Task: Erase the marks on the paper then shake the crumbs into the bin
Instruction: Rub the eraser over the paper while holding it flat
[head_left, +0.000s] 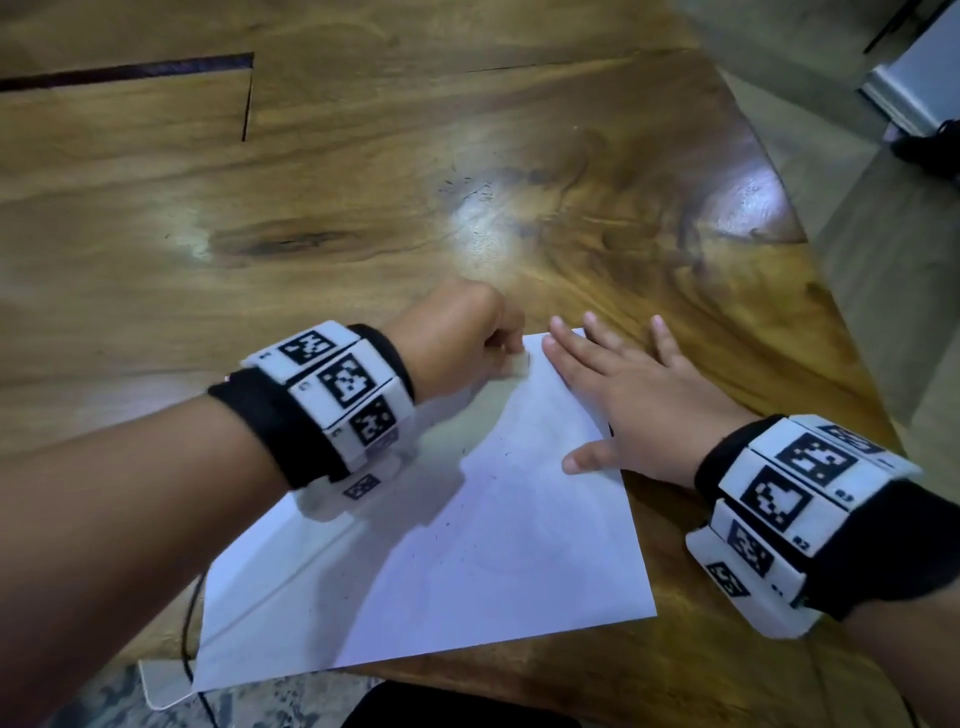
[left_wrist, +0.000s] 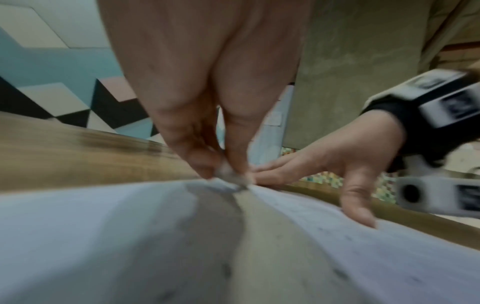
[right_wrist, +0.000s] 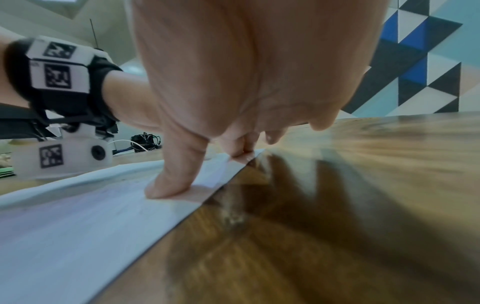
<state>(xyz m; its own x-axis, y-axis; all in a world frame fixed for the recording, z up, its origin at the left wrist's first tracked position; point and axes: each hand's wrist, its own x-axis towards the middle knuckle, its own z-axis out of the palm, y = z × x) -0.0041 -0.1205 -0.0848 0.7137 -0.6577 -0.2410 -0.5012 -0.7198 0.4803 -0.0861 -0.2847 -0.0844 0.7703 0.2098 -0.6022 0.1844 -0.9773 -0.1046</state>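
A white sheet of paper lies on the wooden table, its near corner past the table's front edge. Small dark crumbs and faint marks dot its middle. My left hand pinches a small white eraser and holds it against the paper's far corner; the left wrist view shows the eraser between thumb and fingers on the paper. My right hand lies flat with fingers spread, pressing the paper's right edge, thumb on the sheet. In the right wrist view the right thumb presses the paper.
The table's right edge falls off to a grey floor. A dark slot is cut into the tabletop at far left. A black cable hangs near the paper's near-left corner. No bin shows in any view.
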